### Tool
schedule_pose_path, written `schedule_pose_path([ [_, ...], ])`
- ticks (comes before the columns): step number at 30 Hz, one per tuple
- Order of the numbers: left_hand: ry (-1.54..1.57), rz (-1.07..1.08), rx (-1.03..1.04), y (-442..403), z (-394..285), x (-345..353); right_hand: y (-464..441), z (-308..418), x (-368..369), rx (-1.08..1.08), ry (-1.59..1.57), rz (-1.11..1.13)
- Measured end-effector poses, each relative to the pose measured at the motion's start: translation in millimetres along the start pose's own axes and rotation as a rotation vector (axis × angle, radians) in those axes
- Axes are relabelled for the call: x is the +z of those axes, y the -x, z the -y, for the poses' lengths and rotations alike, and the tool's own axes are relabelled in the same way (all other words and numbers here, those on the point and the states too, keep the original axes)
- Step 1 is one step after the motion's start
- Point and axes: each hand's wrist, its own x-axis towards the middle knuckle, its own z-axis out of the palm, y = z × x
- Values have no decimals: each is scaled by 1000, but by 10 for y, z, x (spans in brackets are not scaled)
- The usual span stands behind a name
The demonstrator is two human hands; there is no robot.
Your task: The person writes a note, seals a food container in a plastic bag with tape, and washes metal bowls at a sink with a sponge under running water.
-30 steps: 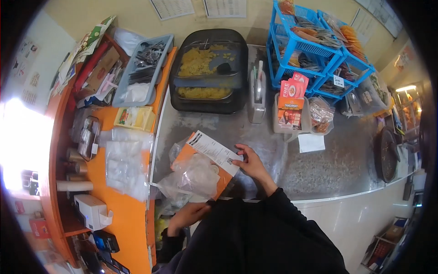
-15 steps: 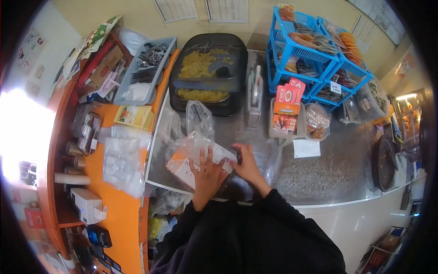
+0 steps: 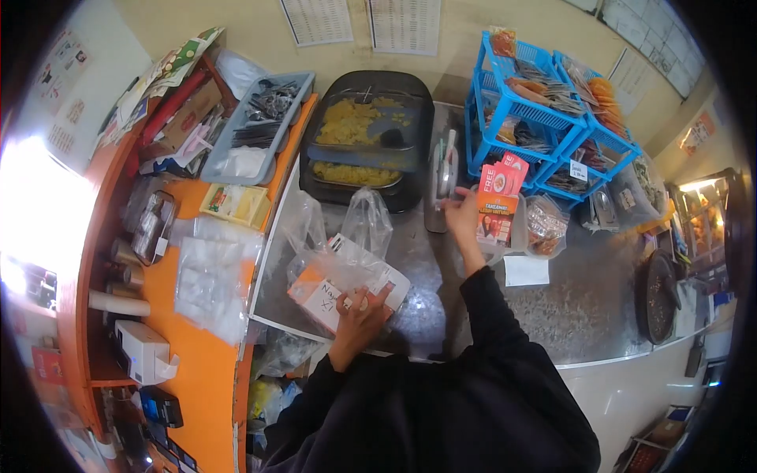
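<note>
On the orange bench (image 3: 201, 378): clear plastic bags (image 3: 211, 288) are lying flat, a yellow box (image 3: 235, 205) and a grey-blue cutlery tray (image 3: 256, 138) sitting beyond them.
Handwritten packet (image 3: 315, 302): it is lying near the left edge of the steel bench (image 3: 579, 311), with a clear carrier bag (image 3: 367, 225) bunching over it and its handles standing up.
Dark pan (image 3: 406, 197): it is standing behind the packet, holding yellow food (image 3: 347, 122).
Left hand (image 3: 360, 322): it is resting on top of the packet, fingers apart (they are partly covering the writing).
Pen holder (image 3: 440, 221): it is standing right of the pan.
Right hand (image 3: 464, 217): it is reaching to the pen holder, fingers bending (whether they are closing on anything, I cannot tell).
Red leaflets (image 3: 498, 193): they are standing in a tub (image 3: 519, 229) just right of that hand.
Blue baskets (image 3: 561, 120): they are holding many small packs behind the leaflets.
</note>
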Motion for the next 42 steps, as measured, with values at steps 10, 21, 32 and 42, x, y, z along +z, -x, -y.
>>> schedule_pose_path([
  [10, 61, 189, -9, -89, 73, -51, 630, -76, -74, 32, -154, -29],
  [21, 116, 347, 109, -111, 7, -174, 174, -45, -52, -182, 661, 200],
  [32, 185, 362, 131, -115, 41, -143, 1143, 282, -415, -143, -26, 497],
  [42, 402, 308, 74, 11, 107, -60, 1909, 200, -374, -90, 277, 613],
])
